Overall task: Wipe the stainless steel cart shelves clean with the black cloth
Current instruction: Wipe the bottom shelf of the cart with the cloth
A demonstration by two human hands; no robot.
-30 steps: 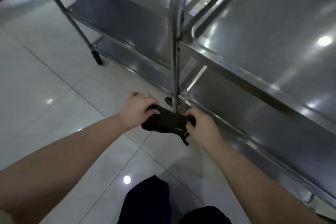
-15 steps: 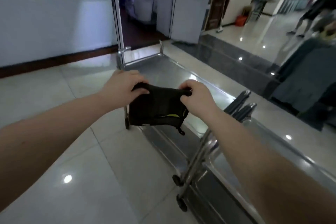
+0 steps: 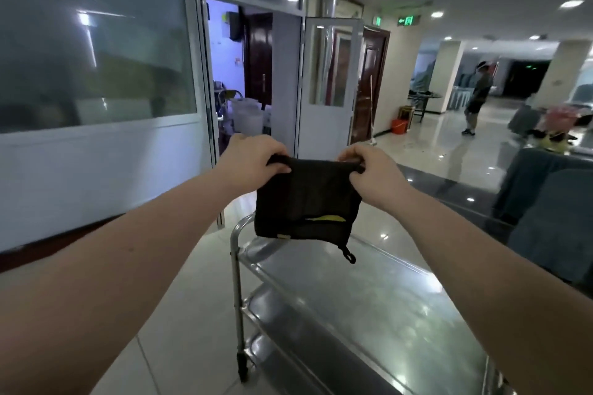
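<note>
We hold the black cloth up, clear of the cart's top shelf below it. Our left hand and right hand each pinch one top corner, fingers curled round the edge. The cloth hangs flat between them.

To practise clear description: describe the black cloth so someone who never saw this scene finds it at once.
Start at the steel cart. In front of its far end, the left hand and right hand pinch the top corners of the black cloth. It alone hangs in mid-air, with a yellow streak.
</note>
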